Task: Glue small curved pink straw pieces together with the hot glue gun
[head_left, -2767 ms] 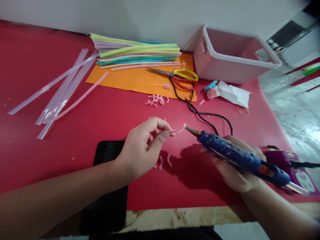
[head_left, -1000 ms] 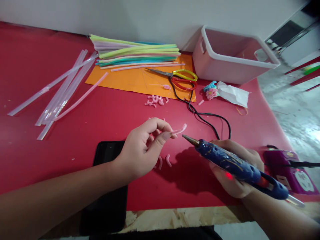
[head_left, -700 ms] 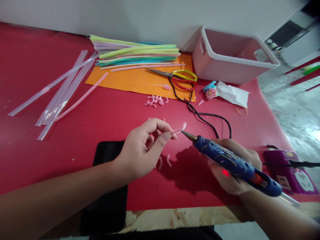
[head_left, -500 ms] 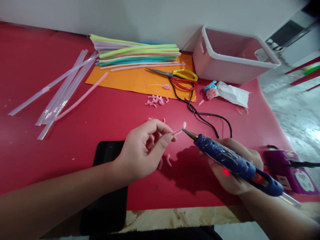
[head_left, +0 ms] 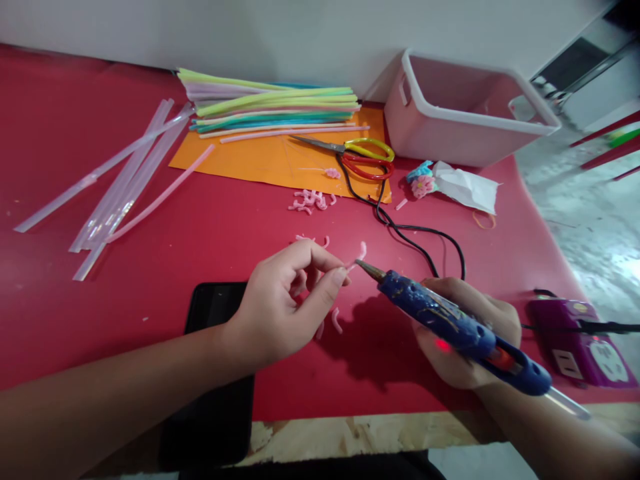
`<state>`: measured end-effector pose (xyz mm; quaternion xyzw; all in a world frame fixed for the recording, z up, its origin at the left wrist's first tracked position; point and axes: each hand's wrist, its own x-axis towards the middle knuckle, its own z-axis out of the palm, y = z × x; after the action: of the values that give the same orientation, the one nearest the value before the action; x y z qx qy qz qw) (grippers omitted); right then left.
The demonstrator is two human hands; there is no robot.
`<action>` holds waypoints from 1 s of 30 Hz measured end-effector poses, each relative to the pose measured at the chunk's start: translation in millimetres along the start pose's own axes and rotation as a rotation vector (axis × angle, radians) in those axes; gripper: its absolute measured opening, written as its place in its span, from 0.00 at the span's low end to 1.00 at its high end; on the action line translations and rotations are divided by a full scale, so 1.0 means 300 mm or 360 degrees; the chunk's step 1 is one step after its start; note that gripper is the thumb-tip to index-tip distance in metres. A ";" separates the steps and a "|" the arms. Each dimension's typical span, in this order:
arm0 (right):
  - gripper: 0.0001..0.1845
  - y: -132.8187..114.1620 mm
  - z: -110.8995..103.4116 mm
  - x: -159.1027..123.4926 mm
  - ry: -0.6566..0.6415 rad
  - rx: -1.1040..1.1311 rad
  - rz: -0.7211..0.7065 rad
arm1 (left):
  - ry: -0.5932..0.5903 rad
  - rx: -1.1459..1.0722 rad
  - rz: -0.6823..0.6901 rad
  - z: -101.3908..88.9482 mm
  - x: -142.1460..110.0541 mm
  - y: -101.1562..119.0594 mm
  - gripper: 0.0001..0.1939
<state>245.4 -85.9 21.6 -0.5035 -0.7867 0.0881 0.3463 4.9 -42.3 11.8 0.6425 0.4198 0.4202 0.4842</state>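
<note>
Between the thumb and forefinger of my left hand is pinched a short pink piece of pipe cleaner, its free end curving upward. My right hand is wrapped round a blue hot glue gun with a red light glowing and a clear glue stick poking from its back. The metal nozzle is at the pink piece, just off my left fingertips; whether it touches is hard to tell. Small curved pink pieces lie below my left hand, and a pile of pink pieces lies beyond it.
Scissors and a pipe cleaner bundle lie on orange paper. Clear glue sticks are at left. A pink bin stands at back right, a purple power socket at right. A black phone lies under my left forearm.
The glue gun in my right hand has shifted slightly left, its nozzle moving along the pink piece toward my left fingertips. My left hand has barely moved.
</note>
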 end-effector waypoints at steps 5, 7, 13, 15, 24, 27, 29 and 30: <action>0.05 -0.008 0.004 -0.008 0.0053 0.0013 0.0080 | -0.0040 -0.0140 -0.0048 -0.001 0.005 0.009 0.05; 0.05 -0.013 0.005 -0.014 0.0115 0.0043 0.0182 | -0.0085 -0.0197 -0.0070 -0.004 0.010 0.011 0.05; 0.07 0.001 0.009 -0.024 0.0134 0.0049 0.0239 | -0.0186 -0.0308 -0.0120 -0.010 0.022 0.007 0.06; 0.08 0.010 0.010 -0.023 0.0113 0.0057 0.0170 | -0.0196 -0.0323 -0.0134 -0.008 0.023 0.006 0.06; 0.07 0.006 0.022 -0.031 0.0228 0.0065 0.0198 | -0.0223 -0.0339 -0.0154 -0.009 0.023 0.010 0.07; 0.08 0.001 0.019 -0.021 0.0161 0.0091 0.0152 | -0.0223 -0.0353 -0.0158 -0.008 0.022 0.012 0.07; 0.07 -0.002 0.015 -0.011 0.0129 0.0099 0.0117 | -0.0220 -0.0362 -0.0165 -0.007 0.021 0.013 0.06; 0.06 -0.004 0.013 -0.007 0.0120 0.0095 0.0108 | -0.0218 -0.0367 -0.0168 -0.007 0.020 0.014 0.06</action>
<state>242.4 -87.4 18.4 -0.5221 -0.7526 0.1043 0.3874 5.2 -36.7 17.1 0.5867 0.3680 0.3947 0.6037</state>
